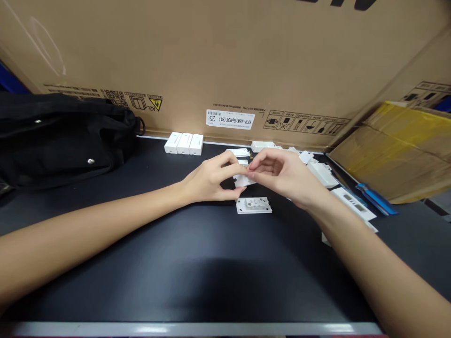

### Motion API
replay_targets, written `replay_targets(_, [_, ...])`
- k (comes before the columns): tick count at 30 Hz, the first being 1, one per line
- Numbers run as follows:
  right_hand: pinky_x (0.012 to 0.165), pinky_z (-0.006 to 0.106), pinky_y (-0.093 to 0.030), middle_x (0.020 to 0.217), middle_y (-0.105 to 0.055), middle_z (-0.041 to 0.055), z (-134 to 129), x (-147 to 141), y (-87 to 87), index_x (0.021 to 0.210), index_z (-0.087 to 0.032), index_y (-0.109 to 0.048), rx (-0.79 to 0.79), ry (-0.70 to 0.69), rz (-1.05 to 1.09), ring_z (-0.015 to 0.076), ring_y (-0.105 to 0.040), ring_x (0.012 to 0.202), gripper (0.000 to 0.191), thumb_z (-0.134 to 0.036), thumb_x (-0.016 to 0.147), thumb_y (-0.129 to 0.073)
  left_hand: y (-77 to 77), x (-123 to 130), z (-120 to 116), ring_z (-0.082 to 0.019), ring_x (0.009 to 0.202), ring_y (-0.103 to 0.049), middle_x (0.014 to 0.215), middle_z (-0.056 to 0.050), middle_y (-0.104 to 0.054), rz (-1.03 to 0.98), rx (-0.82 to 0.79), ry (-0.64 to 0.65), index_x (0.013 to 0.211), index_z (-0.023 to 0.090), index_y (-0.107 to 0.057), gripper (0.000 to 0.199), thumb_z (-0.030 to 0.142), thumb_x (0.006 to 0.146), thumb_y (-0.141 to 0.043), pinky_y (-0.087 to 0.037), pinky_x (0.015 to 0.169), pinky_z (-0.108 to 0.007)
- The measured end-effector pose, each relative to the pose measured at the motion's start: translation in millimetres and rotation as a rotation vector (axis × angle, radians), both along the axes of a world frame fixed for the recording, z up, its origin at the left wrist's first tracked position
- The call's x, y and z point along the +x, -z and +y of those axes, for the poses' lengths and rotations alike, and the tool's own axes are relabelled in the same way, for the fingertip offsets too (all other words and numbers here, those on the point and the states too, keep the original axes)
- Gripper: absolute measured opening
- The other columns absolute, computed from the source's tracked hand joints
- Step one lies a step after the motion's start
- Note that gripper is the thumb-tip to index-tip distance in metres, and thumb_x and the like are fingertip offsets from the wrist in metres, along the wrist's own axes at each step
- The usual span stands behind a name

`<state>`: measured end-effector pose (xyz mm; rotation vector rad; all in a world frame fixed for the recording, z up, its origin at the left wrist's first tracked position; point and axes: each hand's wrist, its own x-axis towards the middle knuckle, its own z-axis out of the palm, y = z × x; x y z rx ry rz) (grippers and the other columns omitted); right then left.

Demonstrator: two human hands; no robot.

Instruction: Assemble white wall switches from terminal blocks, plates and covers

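Head view: left hand (207, 179) and right hand (284, 174) meet at centre, arms angled inward, fingers closed on what looks like a white switch plate (244, 180).

Large cardboard carton (225, 56) standing along the far edge of the black surface (197, 281), its printing upside down in this view. On it, a white label (230, 119) reading KFR-46W/BpR3E (B1), a yellow warning triangle (155, 103) and a row of handling pictograms (303, 123). Black fabric bag (59, 138) slumped at far left, with metal studs and a ring. At right, a second cardboard panel (398, 150) leaning, patched with yellow tape. Just before it, a blue-handled tool (376, 199), exact kind unclear. Grey metal strip (190, 328) along the near edge.
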<state>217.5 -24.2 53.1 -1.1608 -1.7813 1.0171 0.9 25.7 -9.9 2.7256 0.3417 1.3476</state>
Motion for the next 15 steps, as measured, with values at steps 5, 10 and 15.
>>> replay_targets(5, [0.058,0.029,-0.050,0.072,-0.067,0.0012,0.9,-0.7,1.9,0.079,-0.018,-0.064,0.110,0.058,-0.116,0.0133,-0.060,0.061,0.014,-0.022,0.078,-0.078,-0.1,0.3,1.4,-0.015,0.082,-0.060,0.098,-0.005,-0.059,-0.004,0.012,0.009,0.106,0.019,-0.064,0.018,0.026,0.092,-0.072,-0.053,0.068,-0.026])
replay_targets(10, [0.055,0.028,-0.047,0.071,-0.067,0.0025,0.8,-4.8,3.9,0.075,-0.018,-0.063,0.117,0.132,-0.156,0.0135,-0.058,0.059,0.014,-0.022,0.074,-0.076,-0.5,0.1,2.1,-0.015,0.083,-0.060,0.099,-0.005,-0.060,0.006,0.002,0.013,0.107,0.020,-0.063,0.018,0.025,0.091,-0.071,-0.054,0.069,-0.028])
replay_targets(15, [0.058,0.030,-0.050,0.071,-0.068,0.0037,0.4,-7.5,5.8,0.073,-0.018,-0.063,0.113,0.176,-0.183,0.0161,-0.062,0.062,0.012,-0.022,0.072,-0.074,-2.4,0.0,0.2,-0.015,0.083,-0.060,0.099,-0.006,-0.060,0.012,-0.025,0.012,0.108,0.018,-0.063,0.020,0.022,0.091,-0.071,-0.053,0.069,-0.028])
